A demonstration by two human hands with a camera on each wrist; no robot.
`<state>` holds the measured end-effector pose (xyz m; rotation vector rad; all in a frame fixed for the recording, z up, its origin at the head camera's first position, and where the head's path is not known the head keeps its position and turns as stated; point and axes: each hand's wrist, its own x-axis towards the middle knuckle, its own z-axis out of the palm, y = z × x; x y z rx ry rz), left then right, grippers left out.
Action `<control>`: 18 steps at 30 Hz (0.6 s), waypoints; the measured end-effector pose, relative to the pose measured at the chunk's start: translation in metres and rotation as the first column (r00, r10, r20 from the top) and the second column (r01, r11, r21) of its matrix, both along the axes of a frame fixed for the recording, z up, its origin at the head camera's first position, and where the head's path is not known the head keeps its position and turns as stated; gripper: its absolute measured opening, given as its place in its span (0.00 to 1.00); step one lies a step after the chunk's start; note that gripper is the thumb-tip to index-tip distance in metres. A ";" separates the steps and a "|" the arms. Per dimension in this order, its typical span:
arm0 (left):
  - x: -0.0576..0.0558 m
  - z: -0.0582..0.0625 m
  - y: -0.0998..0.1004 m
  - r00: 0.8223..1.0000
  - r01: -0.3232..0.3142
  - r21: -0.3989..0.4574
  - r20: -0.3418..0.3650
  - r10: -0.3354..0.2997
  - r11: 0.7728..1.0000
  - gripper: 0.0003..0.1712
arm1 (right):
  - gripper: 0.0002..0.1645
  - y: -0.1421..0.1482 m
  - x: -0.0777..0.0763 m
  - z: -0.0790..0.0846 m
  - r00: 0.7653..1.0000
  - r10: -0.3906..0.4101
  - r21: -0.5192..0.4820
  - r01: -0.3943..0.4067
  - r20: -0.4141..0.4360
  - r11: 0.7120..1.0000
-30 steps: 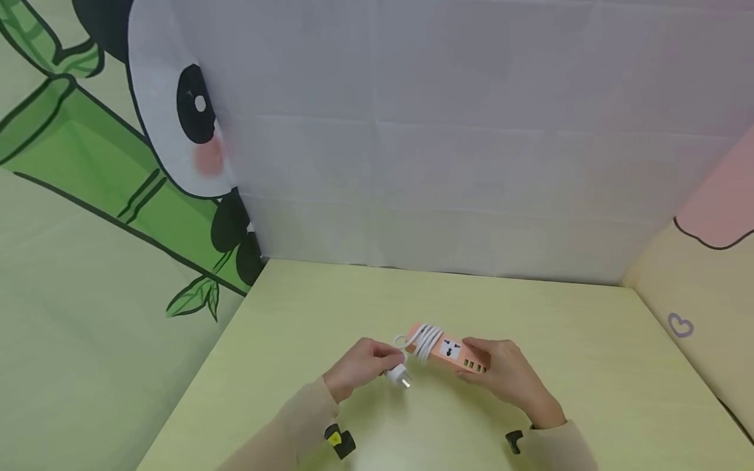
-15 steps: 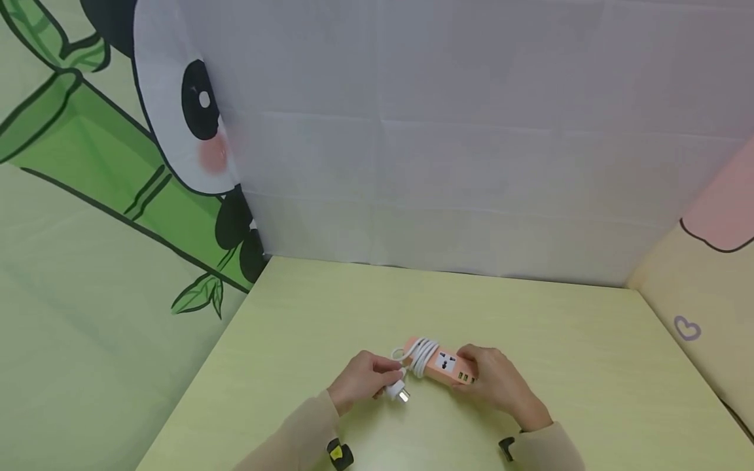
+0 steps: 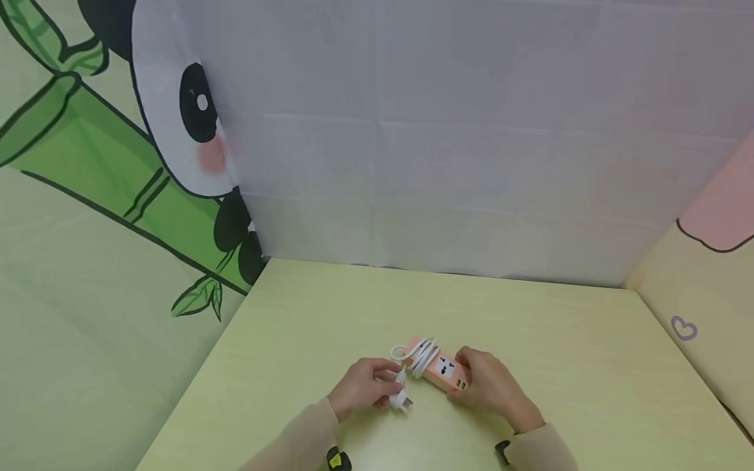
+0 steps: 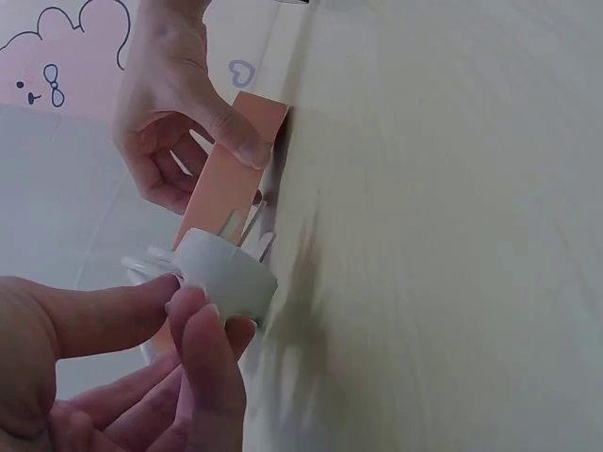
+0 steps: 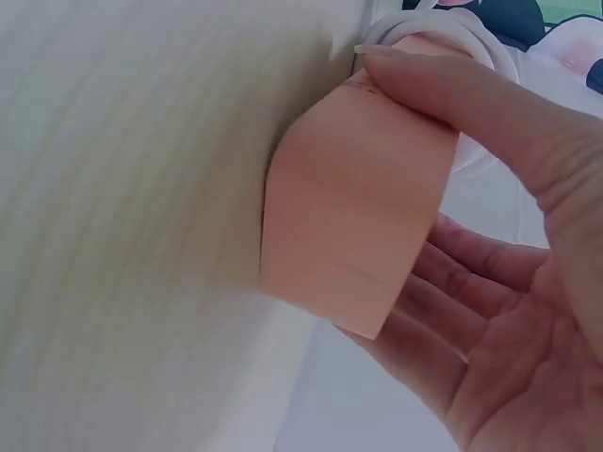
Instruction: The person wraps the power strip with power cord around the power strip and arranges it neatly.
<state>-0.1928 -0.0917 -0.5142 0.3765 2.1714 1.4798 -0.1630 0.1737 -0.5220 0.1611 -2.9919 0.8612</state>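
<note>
A salmon-pink power strip with a white socket face and USB ports lies at a slant near the middle of the table in the head view. Its white cord is wound round the far left end. My right hand grips the near right end, thumb on one side and fingers on the other; the right wrist view shows the bare end of the strip. Between thumb and fingers my left hand pinches the white plug at its cord side. The plug's metal prongs point away from the fingers.
The pale yellow table extends around both hands. A whitish sheet forms the back wall. Printed cloth with bamboo hangs on the left, and a cream panel with a small heart stands on the right.
Both hands have brought the power strip and plug lower and toward me, down to the table. The right hand covers more of the USB ports now, and the plug has tipped further rightward.
</note>
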 end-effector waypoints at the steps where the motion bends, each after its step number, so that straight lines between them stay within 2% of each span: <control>1: 0.001 -0.001 0.000 1.000 0.005 -0.002 -0.002 -0.005 1.000 0.21 | 0.32 0.000 0.000 0.000 1.000 0.004 0.004 -0.004 -0.002 1.000; 9: -0.002 0.001 0.003 0.996 -0.013 -0.099 -0.086 0.005 0.995 0.20 | 0.33 0.000 -0.003 0.001 1.000 0.013 0.030 -0.013 -0.005 0.999; 18: -0.006 0.001 -0.003 0.993 -0.034 -0.159 -0.115 0.016 0.987 0.24 | 0.38 0.007 -0.004 0.001 0.999 0.042 0.057 -0.040 -0.019 0.998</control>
